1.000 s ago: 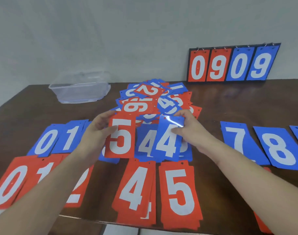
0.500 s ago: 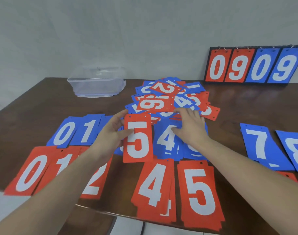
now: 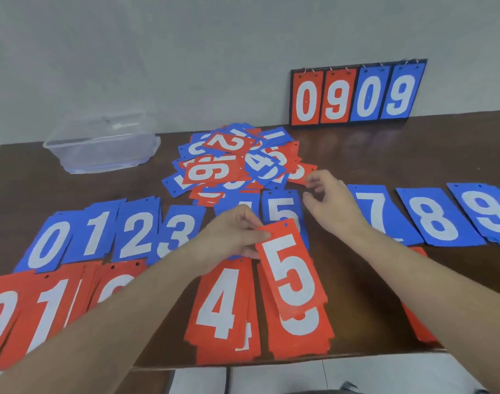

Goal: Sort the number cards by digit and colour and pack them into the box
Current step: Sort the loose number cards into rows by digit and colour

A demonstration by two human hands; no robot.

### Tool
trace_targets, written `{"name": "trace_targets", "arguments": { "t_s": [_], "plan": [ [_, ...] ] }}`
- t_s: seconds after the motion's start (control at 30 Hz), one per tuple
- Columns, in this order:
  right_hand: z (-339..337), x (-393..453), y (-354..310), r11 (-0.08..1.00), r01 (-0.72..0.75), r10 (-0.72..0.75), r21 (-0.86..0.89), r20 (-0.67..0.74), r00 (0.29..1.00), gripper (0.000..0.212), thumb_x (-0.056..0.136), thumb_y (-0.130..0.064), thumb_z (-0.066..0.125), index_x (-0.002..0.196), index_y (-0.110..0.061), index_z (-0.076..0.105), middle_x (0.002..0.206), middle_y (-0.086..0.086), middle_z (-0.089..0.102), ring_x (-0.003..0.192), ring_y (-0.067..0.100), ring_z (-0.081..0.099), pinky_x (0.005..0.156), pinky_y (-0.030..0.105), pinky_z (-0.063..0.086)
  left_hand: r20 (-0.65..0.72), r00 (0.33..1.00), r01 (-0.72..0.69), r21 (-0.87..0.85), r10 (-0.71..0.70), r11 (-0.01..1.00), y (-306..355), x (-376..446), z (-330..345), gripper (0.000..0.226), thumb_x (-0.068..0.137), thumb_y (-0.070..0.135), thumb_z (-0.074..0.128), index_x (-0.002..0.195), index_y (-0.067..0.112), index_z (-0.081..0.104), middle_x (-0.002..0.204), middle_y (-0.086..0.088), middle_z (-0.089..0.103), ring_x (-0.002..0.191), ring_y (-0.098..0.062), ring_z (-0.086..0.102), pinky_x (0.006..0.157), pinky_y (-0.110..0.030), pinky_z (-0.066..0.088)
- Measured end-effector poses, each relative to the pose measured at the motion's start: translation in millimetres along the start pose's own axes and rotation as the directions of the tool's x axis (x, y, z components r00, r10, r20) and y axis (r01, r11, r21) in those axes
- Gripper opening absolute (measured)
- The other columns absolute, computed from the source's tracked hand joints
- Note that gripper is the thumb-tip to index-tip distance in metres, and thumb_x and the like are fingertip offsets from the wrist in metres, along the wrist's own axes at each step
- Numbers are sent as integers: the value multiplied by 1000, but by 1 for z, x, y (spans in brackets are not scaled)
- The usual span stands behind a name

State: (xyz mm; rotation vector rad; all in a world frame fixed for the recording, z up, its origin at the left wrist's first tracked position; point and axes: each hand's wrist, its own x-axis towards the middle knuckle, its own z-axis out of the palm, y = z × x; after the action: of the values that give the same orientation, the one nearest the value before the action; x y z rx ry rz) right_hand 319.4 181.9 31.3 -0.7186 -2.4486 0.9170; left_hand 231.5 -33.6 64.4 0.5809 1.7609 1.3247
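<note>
Red 5 card: thin, stiff, light sheet w/ glossy face, prob. slippery, so best pinched at a long edge near the top, as now. White digit on red, punch hole at top. It hangs tilted just over the red 5 pile at the desk's near edge, beside the red 4 pile. Left hand pinches its upper left edge, thumb & fingers. Right hand holds nothing, fingers loosely curled, above the gap btw blue 5 & blue 7. Unsorted heap behind; clear box far left, looks empty.
</note>
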Motion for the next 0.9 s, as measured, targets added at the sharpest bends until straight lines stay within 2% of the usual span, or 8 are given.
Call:
{"name": "trace_targets", "arguments": {
  "t_s": [0.1,0.17,0.23,0.3,0.37,0.53,0.67,0.9],
  "plan": [
    [-6,-8,5,999,-26,27,22,-26,999,27,96,-20,64,122,-21,58,111,-9,63,111,15,58,92,36,53,22,999,-50,274,46,960,-5,10,11,20,90,11,74,102,14,59,100,-6,73,82,-15,72,71,-26,60],
    [-7,-13,7,999,-44,45,29,-42,998,28,96,-19,64,123,-20,57,114,-6,64,110,14,58,92,34,53,65,991,-130,520,113,844,-10,16,12,22,88,18,76,104,24,62,99,4,71,79,-10,66,74,-25,58],
    [-7,-19,7,998,-60,62,29,-61,996,28,96,-19,64,123,-21,57,113,-6,63,109,14,58,92,33,53,116,979,-201,690,168,695,-14,16,11,23,88,24,76,106,31,64,103,13,67,88,-4,60,78,-20,52],
    [-5,-23,5,997,-77,78,19,-70,994,28,96,-18,64,123,-22,56,114,-6,63,109,13,58,92,32,54,154,956,-271,782,248,561,-17,17,9,25,87,29,76,109,31,66,110,15,64,104,-5,52,89,-22,45],
    [-2,-26,1,996,-94,94,12,-79,992,28,96,-19,64,122,-24,55,114,-7,63,110,13,58,92,33,54,170,937,-309,808,304,502,-18,16,5,25,86,32,77,110,32,66,111,15,60,111,-8,48,96,-29,42],
    [8,-28,-10,994,-113,111,-15,-70,991,29,96,-20,65,123,-25,55,114,-9,61,111,12,58,94,35,55,126,909,-339,777,397,530,-21,16,-20,18,89,30,74,105,29,67,110,14,60,109,-10,48,96,-31,43],
    [14,-25,-21,993,-118,117,-21,-59,991,31,96,-19,65,125,-24,55,117,-7,63,111,11,57,92,30,53,40,904,-310,748,425,588,-23,25,-47,3,94,27,67,97,29,67,106,15,63,107,-11,52,100,-33,44],
    [25,2,-23,998,-59,60,-30,11,998,30,95,-18,64,124,-23,56,117,-5,61,108,12,57,89,28,52,-95,903,-218,738,418,638,-16,53,-86,6,95,23,64,101,25,67,106,13,63,105,-8,57,94,-32,50]
  ]
}}
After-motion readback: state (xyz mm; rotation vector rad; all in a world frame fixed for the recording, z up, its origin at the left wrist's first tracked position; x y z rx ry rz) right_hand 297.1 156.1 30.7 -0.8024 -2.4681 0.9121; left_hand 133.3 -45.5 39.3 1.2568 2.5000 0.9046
